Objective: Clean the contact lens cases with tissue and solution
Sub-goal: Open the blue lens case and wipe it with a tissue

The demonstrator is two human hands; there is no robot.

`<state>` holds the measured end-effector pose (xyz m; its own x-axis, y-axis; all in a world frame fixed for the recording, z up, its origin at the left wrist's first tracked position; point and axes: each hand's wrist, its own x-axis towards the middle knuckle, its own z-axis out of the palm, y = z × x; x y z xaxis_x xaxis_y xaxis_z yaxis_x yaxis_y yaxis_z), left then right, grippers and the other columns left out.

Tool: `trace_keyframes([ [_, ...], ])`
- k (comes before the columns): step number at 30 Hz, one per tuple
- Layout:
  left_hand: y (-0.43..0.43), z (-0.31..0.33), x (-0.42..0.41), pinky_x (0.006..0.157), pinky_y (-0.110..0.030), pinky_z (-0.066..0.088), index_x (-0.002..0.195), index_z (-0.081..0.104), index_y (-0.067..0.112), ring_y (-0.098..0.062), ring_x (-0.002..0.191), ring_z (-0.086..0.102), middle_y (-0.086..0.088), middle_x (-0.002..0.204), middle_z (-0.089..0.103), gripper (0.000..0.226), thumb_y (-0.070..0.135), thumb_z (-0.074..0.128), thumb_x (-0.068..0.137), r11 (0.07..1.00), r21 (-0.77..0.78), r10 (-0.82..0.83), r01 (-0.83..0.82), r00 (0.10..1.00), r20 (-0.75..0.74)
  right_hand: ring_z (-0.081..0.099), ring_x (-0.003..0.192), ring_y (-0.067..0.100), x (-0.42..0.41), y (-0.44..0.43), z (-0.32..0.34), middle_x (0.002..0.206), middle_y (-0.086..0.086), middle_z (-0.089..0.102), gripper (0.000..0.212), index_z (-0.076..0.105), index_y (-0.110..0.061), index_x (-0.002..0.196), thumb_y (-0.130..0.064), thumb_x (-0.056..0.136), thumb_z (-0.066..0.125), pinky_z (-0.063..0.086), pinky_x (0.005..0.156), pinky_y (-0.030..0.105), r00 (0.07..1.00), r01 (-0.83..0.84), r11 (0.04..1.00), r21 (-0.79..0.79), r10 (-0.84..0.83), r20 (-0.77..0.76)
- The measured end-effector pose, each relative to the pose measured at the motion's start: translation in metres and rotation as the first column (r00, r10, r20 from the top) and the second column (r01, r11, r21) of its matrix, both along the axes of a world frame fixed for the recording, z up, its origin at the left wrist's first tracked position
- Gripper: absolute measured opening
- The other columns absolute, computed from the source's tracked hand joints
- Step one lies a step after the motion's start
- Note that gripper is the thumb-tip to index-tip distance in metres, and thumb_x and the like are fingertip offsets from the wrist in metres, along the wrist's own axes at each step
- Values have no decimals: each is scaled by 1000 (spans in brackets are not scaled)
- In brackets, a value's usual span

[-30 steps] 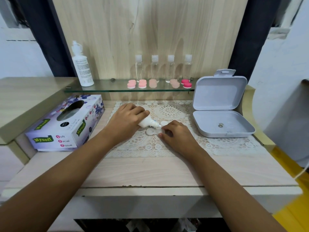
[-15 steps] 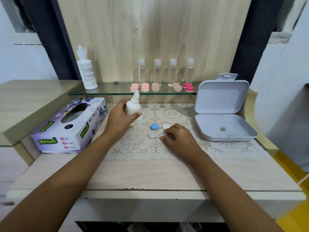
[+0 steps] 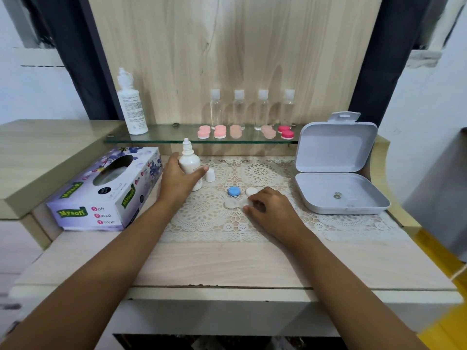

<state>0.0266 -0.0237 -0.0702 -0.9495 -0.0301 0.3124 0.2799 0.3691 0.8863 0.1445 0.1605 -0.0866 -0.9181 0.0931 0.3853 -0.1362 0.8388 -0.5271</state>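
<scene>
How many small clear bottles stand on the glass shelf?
4 clear bottles in a row on the glass shelf: leftmost, second, third, rightmost. None looks hidden.

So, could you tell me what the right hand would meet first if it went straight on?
The right hand holds the clear lens case in its fingers; beyond that, probably the blue cap, though depth is unclear.

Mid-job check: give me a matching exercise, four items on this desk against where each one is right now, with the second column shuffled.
Items
1 small dropper bottle
2 blue lid
3 clear lens case
4 tall solution bottle

Places
A on the glass shelf
B in the right hand's grip, on the lace mat
C upright in the left hand's grip
D loose on the lace mat, beside the white lid

Pairs: 1-C, 2-D, 3-B, 4-A
</scene>
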Motion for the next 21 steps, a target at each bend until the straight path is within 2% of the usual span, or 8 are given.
trace_keyframes([
  [1, 1, 1, 1, 103, -42, 40, 138, 34, 14, -24, 123, 45, -8, 136, 44, 86, 49, 74, 70, 999, -36, 24, -25, 999, -25, 48, 96, 17, 0, 0, 0, 95, -1, 53, 23, 67, -11, 100, -27, 87, 59, 32, 75, 23, 1000, 0, 1000, -3, 0, -1],
  [3, 4, 6, 11, 109, -36, 29, 142, 29, 13, -24, 132, 32, -12, 143, 31, 84, 44, 71, 77, 990, -95, 86, -105, 979, -184, 48, 95, 17, 0, -1, 0, 95, 0, 54, 22, 67, -10, 100, -27, 87, 59, 31, 74, 23, 1000, 1, 1000, -11, -1, 1],
  [4, 7, 9, 19, 105, -31, 28, 139, 34, 11, -23, 129, 31, -14, 140, 33, 73, 38, 69, 81, 980, -124, 110, -159, 937, -333, 48, 95, 17, 0, -1, 0, 96, 2, 55, 22, 67, -10, 99, -26, 86, 59, 31, 74, 23, 1000, -1, 1000, -15, 1, 0],
  [6, 14, 15, 33, 95, -32, 33, 125, 50, 8, -21, 115, 36, -16, 123, 46, 49, 28, 66, 84, 942, -207, 75, -265, 765, -639, 48, 94, 16, 1, 0, -1, 97, 3, 56, 22, 67, -9, 98, -26, 87, 59, 32, 75, 24, 1000, -5, 1000, -19, 5, -2],
  [8, 21, 15, 35, 87, -28, 36, 112, 59, 6, -19, 102, 43, -13, 107, 54, 31, 23, 62, 86, 921, -322, -95, -218, 678, -729, 47, 92, 16, 1, 0, -1, 95, 3, 55, 22, 67, -8, 97, -26, 86, 59, 31, 73, 24, 1000, -5, 1000, -15, 5, -4],
  [12, 37, 16, 30, 79, -25, 41, 108, 64, 9, -17, 91, 53, -2, 99, 54, 22, 20, 60, 89, 817, -559, -385, 140, 855, -348, 45, 86, 15, 1, -1, 0, 87, 1, 52, 21, 67, -7, 91, -26, 85, 60, 27, 68, 23, 1000, 1, 1000, -3, -1, -17],
  [15, 46, 14, 22, 72, -22, 36, 113, 64, 11, -12, 85, 51, -1, 104, 59, 30, 28, 60, 89, 754, -625, -315, 201, 946, -76, 49, 90, 19, 1, -1, 0, 94, 6, 57, 23, 68, -6, 94, -25, 85, 60, 34, 74, 26, 1000, 3, 1000, 2, -3, -15],
  [21, 52, 11, 16, 74, -24, 39, 108, 66, 12, -14, 95, 55, -1, 110, 64, 38, 40, 67, 82, 741, -613, -233, 275, 961, 150, 50, 93, 22, 1, 0, 0, 96, 8, 57, 23, 68, -7, 94, -26, 85, 59, 40, 79, 31, 1000, 7, 1000, 13, -7, 1],
])
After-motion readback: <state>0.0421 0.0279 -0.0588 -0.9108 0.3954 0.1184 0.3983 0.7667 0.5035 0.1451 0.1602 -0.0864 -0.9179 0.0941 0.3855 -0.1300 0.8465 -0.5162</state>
